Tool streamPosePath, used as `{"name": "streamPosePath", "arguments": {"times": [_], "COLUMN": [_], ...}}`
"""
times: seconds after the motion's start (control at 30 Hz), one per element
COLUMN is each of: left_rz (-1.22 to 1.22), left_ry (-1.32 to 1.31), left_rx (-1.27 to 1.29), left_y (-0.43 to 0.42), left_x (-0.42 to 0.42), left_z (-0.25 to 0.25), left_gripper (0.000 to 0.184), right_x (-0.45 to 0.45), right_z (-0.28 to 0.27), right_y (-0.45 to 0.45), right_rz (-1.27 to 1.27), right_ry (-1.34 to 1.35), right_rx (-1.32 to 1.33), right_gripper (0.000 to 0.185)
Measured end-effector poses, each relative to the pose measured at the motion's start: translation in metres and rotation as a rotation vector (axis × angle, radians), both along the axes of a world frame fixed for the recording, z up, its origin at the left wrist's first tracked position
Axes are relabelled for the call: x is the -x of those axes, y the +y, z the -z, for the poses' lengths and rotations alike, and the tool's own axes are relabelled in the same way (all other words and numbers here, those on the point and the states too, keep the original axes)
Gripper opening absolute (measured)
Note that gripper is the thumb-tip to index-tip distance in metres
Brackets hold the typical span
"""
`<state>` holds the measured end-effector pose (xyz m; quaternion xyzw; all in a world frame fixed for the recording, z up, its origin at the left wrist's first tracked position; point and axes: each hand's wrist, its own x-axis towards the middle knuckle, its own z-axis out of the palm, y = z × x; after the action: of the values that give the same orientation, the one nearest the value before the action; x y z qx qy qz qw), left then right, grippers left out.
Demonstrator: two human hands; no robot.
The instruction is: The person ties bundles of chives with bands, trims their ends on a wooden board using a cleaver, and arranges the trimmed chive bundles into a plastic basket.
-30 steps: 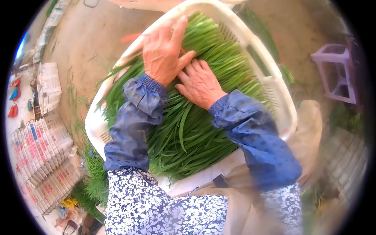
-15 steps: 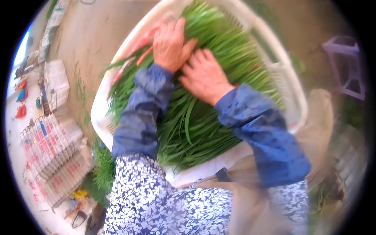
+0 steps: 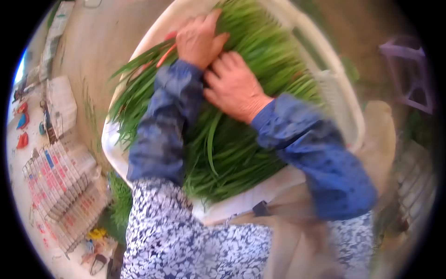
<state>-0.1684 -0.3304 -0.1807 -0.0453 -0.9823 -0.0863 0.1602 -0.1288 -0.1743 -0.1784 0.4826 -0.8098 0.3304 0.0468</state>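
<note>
Long green garlic chives (image 3: pixel 237 158) fill a white plastic basket (image 3: pixel 341 69) in front of me, their paler ends toward the upper right. My left hand (image 3: pixel 200 39) is closed over a bunch on the left, its thumb apart and its fingertips partly hidden. Leaves of that bunch stick out past the basket's left rim. Just below and to the right, my right hand (image 3: pixel 237 88) lies on top of the chives with its fingers spread. Under my left hand shows a thin red strip (image 3: pixel 166 56).
At the left are white wire-like racks (image 3: pixel 55 172) with red-marked sheets, and small red items (image 3: pixel 22 139). More greens (image 3: pixel 120 197) lie beside the basket. A pale purple plastic stool or frame (image 3: pixel 409 74) stands at the right. Brown ground (image 3: pixel 116 32) lies beyond.
Both hands have shifted slightly left and up. The chives at the left have moved out farther over the basket's rim, and the view has shifted a little.
</note>
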Motion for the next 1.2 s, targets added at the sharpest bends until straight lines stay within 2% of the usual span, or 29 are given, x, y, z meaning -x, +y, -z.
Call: {"name": "streamPosePath", "arguments": {"times": [0.03,0.1,0.17,0.2,0.23,0.3,0.37,0.43,0.5,0.57,0.6,0.63,0.7,0.73,0.97,1.2], "left_rz": [-0.015,-0.003,0.011,0.108,0.112,0.138,0.050,-0.149,-0.184,-0.233,-0.198,-0.217,-0.208,-0.173,-0.207,-0.307], "left_ry": [0.014,-0.020,-0.229,-0.105,-0.125,0.112,0.162,0.175,0.079,-0.004,0.011,-0.061,-0.074,-0.007,0.022,0.061], "left_rx": [-0.006,0.014,-0.162,-0.048,-0.043,-0.019,-0.067,-0.235,-0.323,-0.168,-0.049,-0.090,-0.085,-0.104,-0.097,-0.130], "left_y": [-0.003,-0.009,-0.014,-0.024,-0.028,-0.028,-0.031,-0.023,-0.017,-0.007,-0.005,0.000,0.015,0.016,0.026,0.023], "left_x": [0.000,-0.005,-0.021,-0.034,-0.043,-0.070,-0.099,-0.130,-0.150,-0.164,-0.170,-0.180,-0.192,-0.196,-0.207,-0.206], "left_z": [0.002,-0.008,-0.033,-0.029,-0.030,-0.038,-0.056,-0.077,-0.081,-0.074,-0.065,-0.062,-0.062,-0.058,-0.052,-0.066], "left_gripper": [0.057,0.055,0.066,0.077,0.077,0.046,0.039,0.027,0.024,0.023,0.025,0.024,0.024,0.023,0.021,0.029], "right_x": [0.000,0.004,0.009,0.013,0.018,0.023,0.026,0.030,0.024,0.017,0.015,0.013,0.011,0.011,0.004,0.007], "right_z": [-0.005,-0.009,-0.008,-0.005,0.009,0.028,0.027,0.022,0.008,-0.008,-0.011,-0.014,-0.020,-0.027,-0.020,-0.020], "right_y": [0.002,0.012,0.025,0.032,0.036,0.025,0.021,0.030,0.033,0.034,0.033,0.034,0.034,0.033,0.031,0.013], "right_rz": [-0.018,-0.047,0.008,0.020,-0.016,0.018,-0.004,-0.044,-0.069,-0.016,0.014,0.006,-0.062,-0.064,-0.070,-0.066], "right_ry": [-0.041,0.068,0.136,0.131,0.163,0.156,0.096,0.162,0.112,0.077,0.128,0.136,0.012,0.010,-0.079,-0.109], "right_rx": [0.046,0.064,0.023,-0.045,-0.101,-0.126,-0.169,-0.081,-0.006,0.065,0.095,0.090,0.130,0.150,0.109,0.106], "right_gripper": [0.041,0.045,0.049,0.055,0.057,0.057,0.064,0.055,0.055,0.052,0.039,0.039,0.026,0.019,0.014,0.011]}}
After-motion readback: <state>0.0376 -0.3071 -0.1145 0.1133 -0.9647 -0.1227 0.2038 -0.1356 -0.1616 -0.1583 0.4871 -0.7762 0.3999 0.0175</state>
